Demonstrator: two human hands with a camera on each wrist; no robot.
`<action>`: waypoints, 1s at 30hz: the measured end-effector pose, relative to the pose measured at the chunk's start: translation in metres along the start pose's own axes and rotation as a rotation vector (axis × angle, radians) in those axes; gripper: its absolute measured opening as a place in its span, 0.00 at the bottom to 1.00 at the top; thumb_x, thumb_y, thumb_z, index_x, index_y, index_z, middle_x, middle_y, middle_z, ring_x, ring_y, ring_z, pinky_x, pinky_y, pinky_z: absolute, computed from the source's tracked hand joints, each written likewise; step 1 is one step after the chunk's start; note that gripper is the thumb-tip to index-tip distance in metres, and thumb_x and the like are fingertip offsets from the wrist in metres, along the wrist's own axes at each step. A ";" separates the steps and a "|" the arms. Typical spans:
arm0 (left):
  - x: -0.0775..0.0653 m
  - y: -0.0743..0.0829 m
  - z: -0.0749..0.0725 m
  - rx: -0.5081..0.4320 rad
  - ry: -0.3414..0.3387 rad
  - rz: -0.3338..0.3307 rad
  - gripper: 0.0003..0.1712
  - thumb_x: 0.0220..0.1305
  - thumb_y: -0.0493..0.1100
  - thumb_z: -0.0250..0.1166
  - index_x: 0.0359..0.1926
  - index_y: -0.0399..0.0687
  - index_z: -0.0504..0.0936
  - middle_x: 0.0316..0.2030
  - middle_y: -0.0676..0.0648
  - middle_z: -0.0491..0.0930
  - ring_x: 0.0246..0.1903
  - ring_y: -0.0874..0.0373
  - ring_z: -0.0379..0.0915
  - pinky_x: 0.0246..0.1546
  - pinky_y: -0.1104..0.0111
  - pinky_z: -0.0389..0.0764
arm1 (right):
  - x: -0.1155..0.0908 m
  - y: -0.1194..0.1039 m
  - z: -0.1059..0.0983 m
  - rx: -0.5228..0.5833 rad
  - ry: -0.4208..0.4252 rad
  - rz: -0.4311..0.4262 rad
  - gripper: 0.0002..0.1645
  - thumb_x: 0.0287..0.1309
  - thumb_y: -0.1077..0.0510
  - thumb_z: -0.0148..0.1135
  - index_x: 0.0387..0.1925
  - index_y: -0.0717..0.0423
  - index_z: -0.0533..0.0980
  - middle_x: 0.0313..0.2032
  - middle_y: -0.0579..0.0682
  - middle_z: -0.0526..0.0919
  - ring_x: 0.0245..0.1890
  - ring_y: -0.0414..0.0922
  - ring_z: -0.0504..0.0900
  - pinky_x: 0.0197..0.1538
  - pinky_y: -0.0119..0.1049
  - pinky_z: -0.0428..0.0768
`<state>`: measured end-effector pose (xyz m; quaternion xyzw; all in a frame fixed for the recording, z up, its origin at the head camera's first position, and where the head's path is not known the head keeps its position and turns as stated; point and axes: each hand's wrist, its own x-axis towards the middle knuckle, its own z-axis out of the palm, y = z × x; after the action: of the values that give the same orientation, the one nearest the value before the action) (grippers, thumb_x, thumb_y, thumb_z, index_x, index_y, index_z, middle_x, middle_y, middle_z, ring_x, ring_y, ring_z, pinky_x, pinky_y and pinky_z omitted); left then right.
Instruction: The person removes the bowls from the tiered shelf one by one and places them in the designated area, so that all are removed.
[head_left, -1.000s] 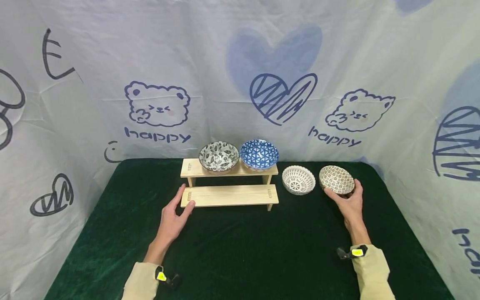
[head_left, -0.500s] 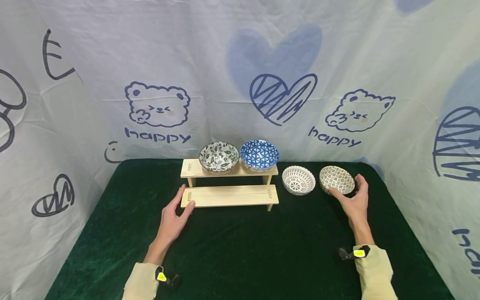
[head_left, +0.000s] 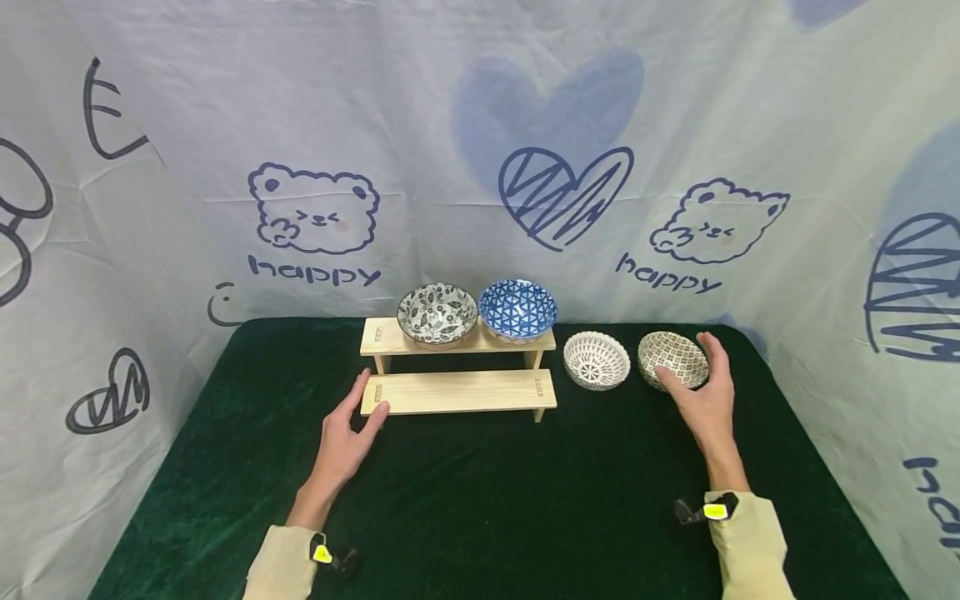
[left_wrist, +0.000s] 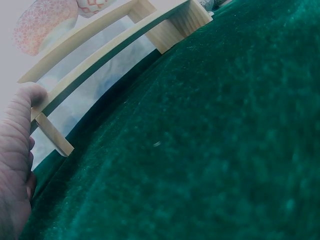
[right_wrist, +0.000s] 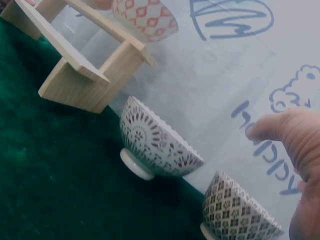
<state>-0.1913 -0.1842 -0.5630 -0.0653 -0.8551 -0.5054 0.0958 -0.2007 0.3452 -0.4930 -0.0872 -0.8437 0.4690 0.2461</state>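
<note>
A two-tier wooden display rack [head_left: 459,392] stands at the back of the green-covered table. My left hand [head_left: 345,442] holds the left end of its lower shelf between thumb and fingers; in the left wrist view the thumb [left_wrist: 31,94] lies against the shelf's edge. To the right, a brown-patterned bowl [head_left: 671,354] sits upright on the cloth. My right hand [head_left: 708,408] hovers at its near right side, thumb and forefinger spread. The right wrist view has that thumb [right_wrist: 270,127] above the bowl's rim, apart from it. Other fingers are mostly hidden.
A white bowl with a dark radiating pattern [head_left: 596,362] stands between the rack and the brown-patterned bowl. On the upper shelf sit a black-and-white leaf bowl [head_left: 437,315] and a blue geometric bowl [head_left: 517,310]. A printed white curtain [head_left: 420,108] hangs behind.
My right hand has let go of the brown-patterned bowl's side, shifted slightly right, then risen over its rim. The left hand and the rack have stayed in place.
</note>
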 end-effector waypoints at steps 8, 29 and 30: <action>0.001 0.001 0.000 0.003 0.002 0.006 0.42 0.76 0.55 0.63 0.82 0.48 0.58 0.80 0.45 0.58 0.79 0.44 0.53 0.77 0.41 0.55 | -0.004 -0.017 0.007 0.186 -0.150 -0.046 0.51 0.63 0.62 0.73 0.81 0.53 0.56 0.77 0.55 0.65 0.78 0.50 0.63 0.76 0.27 0.60; -0.001 0.001 0.000 0.002 0.007 0.012 0.42 0.76 0.54 0.64 0.82 0.47 0.59 0.80 0.45 0.59 0.79 0.44 0.55 0.77 0.42 0.56 | -0.026 -0.068 0.070 0.334 -0.404 -0.127 0.46 0.65 0.62 0.72 0.78 0.57 0.60 0.78 0.55 0.63 0.80 0.52 0.59 0.78 0.31 0.59; -0.001 0.001 0.000 0.005 0.006 0.010 0.42 0.76 0.54 0.64 0.82 0.47 0.59 0.80 0.45 0.59 0.79 0.44 0.55 0.77 0.42 0.56 | -0.026 -0.071 0.073 0.338 -0.410 -0.133 0.45 0.65 0.62 0.72 0.77 0.57 0.61 0.78 0.54 0.63 0.80 0.52 0.59 0.78 0.32 0.59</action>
<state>-0.1901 -0.1838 -0.5629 -0.0680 -0.8556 -0.5032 0.1010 -0.2092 0.2418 -0.4742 0.1077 -0.7894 0.5939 0.1117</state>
